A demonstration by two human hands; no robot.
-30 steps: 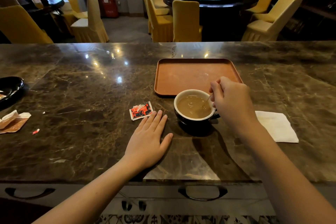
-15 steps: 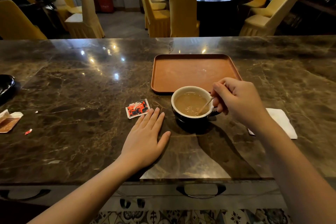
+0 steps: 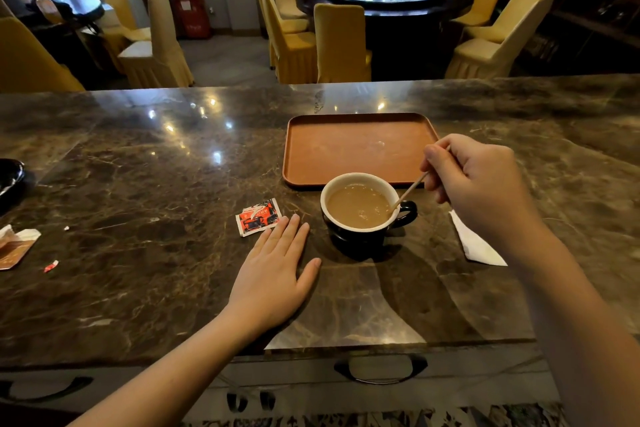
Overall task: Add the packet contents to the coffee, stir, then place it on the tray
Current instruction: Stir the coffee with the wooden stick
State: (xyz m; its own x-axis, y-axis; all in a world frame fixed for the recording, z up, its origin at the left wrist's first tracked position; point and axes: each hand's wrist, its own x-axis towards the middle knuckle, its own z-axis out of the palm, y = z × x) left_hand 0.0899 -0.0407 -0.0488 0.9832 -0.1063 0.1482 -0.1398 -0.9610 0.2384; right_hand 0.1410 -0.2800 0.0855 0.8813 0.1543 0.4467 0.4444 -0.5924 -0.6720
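A black cup with a white inside stands on the marble counter, filled with milky brown coffee. My right hand is to its right and holds a thin wooden stir stick whose lower end dips into the coffee at the cup's right rim. The brown tray lies just behind the cup with nothing on it. A torn red and white packet lies left of the cup. My left hand rests flat on the counter, fingertips touching the packet's near edge.
A white napkin lies right of the cup, partly under my right wrist. Torn brown packets and small scraps sit at the far left, near a black dish. Yellow chairs and round tables stand beyond the counter.
My right hand has drawn back to the right of the cup, tilting the stick so only its tip stays in the coffee. My left hand has stayed flat.
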